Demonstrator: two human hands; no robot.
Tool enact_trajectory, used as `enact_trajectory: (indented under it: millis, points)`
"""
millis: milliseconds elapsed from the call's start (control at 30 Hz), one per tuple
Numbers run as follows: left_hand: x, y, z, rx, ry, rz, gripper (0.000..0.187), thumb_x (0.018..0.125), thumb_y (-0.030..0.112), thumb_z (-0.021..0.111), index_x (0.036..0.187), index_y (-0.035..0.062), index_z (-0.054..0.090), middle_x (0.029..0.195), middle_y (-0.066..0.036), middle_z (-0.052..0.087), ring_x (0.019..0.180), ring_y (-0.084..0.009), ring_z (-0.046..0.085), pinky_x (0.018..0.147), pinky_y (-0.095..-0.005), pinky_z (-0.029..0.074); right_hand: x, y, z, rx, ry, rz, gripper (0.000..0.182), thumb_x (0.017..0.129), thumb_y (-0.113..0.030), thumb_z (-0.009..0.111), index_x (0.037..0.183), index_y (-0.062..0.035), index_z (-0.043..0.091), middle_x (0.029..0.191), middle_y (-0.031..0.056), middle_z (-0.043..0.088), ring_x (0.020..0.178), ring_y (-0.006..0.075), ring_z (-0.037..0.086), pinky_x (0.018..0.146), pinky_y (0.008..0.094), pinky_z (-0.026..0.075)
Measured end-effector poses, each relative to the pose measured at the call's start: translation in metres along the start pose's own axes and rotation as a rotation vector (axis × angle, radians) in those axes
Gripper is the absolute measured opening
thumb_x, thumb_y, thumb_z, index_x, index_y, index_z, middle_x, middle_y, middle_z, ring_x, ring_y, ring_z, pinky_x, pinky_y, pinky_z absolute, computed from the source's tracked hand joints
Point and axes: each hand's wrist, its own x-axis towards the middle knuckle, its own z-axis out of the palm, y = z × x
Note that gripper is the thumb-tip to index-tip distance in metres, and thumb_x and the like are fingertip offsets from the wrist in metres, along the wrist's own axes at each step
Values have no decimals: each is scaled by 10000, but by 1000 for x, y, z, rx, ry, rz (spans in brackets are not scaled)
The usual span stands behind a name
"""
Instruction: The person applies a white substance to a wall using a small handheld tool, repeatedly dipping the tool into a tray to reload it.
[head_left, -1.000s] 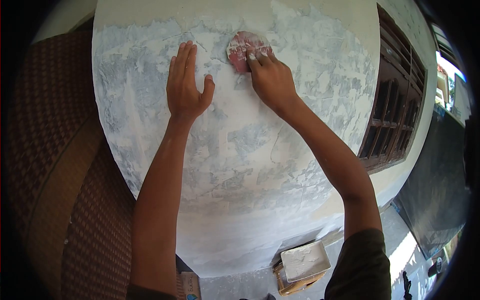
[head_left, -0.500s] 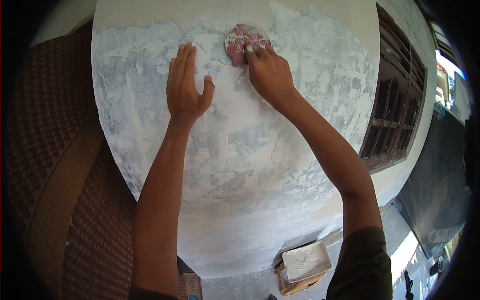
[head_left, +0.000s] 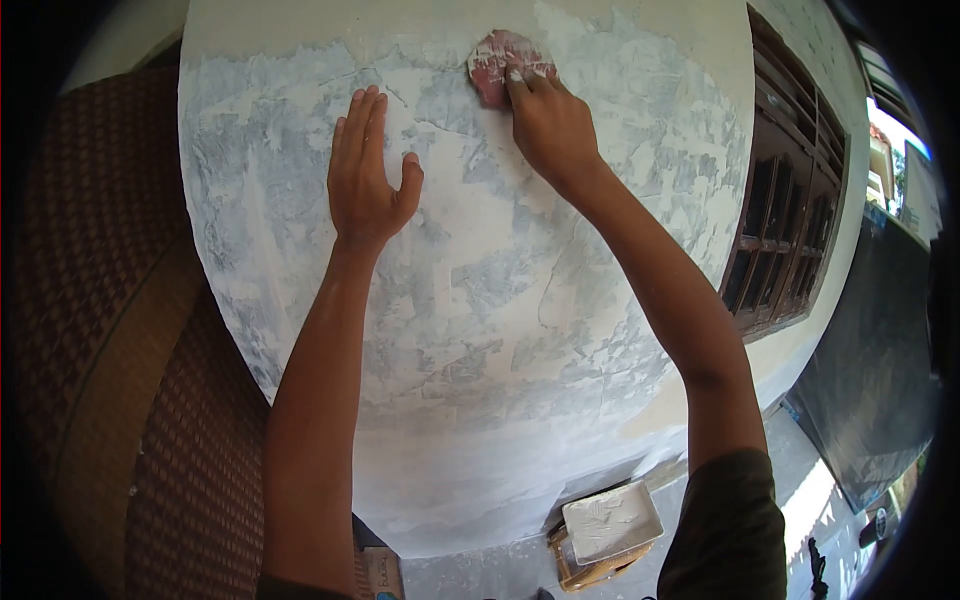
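A wall [head_left: 480, 330] with patchy white putty over grey fills the middle of the head view. High on it, my right hand [head_left: 553, 125] grips a reddish putty scraper [head_left: 497, 62] smeared with white, its face against the wall. The thumb lies over the scraper and the fingers are bent at its right side. My left hand [head_left: 368, 185] rests with its palm toward the wall, fingers stretched upward and thumb apart, holding nothing. Whether the whole palm presses on the surface is hidden from this side.
A tray of white putty [head_left: 612, 522] sits on a box on the floor below. Brown wooden window shutters [head_left: 785, 230] are at the right, with a dark panel [head_left: 868, 350] beyond. Brown woven sheeting [head_left: 100, 250] hangs at the left. A small cardboard box [head_left: 381, 572] stands at the bottom.
My right hand has slid the scraper up and slightly right along the wall. The left hand stays at about the same place, fingers still stretched out.
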Motion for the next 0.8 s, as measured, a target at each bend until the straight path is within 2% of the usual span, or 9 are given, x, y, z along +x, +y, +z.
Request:
enact_trajectory:
  millis: [100, 167, 267, 333, 367, 533, 600, 733, 800]
  points:
    - [-1, 2, -1, -12, -7, -6, 621, 841, 200, 526, 1415, -28, 456, 1473, -201, 472, 1416, -355, 393, 1153, -527, 304, -41, -25, -10, 49, 57, -58, 360, 819, -12, 594, 1176, 4, 641, 895, 141, 666, 838, 316, 673, 643, 404, 570]
    - [2, 2, -1, -17, -8, -8, 625, 846, 184, 518, 1431, -22, 439, 1484, -203, 458, 1424, -361, 379, 1161, -525, 287, -35, -29, -23, 138, 31, -35, 202, 774, -9, 610, 969, -1, 666, 889, 137, 666, 836, 288, 670, 605, 391, 570]
    - [0, 2, -1, -15, -26, -10, 623, 849, 186, 517, 1430, -24, 438, 1484, -207, 456, 1423, -362, 379, 1161, -529, 284, 20, -5, -20, 91, 202, -2, 172, 783, -7, 604, 946, -11, 660, 882, 145, 663, 813, 297, 669, 608, 400, 570]
    - [0, 1, -1, -20, -29, -4, 626, 848, 188, 518, 1430, -27, 436, 1486, -210, 453, 1424, -364, 376, 1161, -533, 280, 53, 13, -11, 34, 211, -18, 117, 786, -11, 603, 895, -12, 647, 873, 147, 659, 816, 303, 670, 613, 406, 572]
    - [0, 1, -1, -17, -31, -5, 626, 848, 188, 518, 1430, -27, 436, 1486, -210, 453, 1424, -364, 376, 1161, -533, 280, 61, 18, -8, 9, 193, -21, 187, 859, -33, 551, 1018, -27, 649, 868, 147, 665, 807, 336, 658, 661, 445, 552]
    - [1, 1, -2, 6, -22, -14, 630, 835, 226, 531, 1404, -37, 463, 1467, -203, 477, 1413, -347, 402, 1148, -524, 318, 5, -14, -8, 21, 15, 1, 329, 826, -15, 557, 1139, 20, 650, 872, 149, 663, 819, 314, 671, 646, 417, 567]
    - [1, 2, -2, 1, -19, -14, 631, 834, 225, 532, 1404, -37, 464, 1467, -205, 476, 1413, -349, 402, 1147, -525, 318, -32, -36, -18, 39, -85, 5, 379, 799, 3, 604, 1174, -12, 659, 863, 135, 663, 815, 299, 676, 623, 401, 574]
    - [1, 2, -1, 6, -20, -13, 635, 829, 223, 536, 1404, -38, 463, 1467, -208, 474, 1414, -352, 400, 1147, -528, 318, -3, -23, -24, 94, 111, 31, 352, 825, -25, 627, 1175, -38, 665, 857, 112, 663, 788, 283, 669, 627, 390, 560]
    - [0, 2, -2, 8, -28, -17, 634, 829, 222, 537, 1403, -38, 463, 1468, -206, 474, 1414, -352, 399, 1147, -528, 317, 35, -4, -20, 40, 164, 61, 258, 847, -33, 588, 1094, -35, 663, 871, 123, 663, 796, 311, 664, 653, 432, 551]
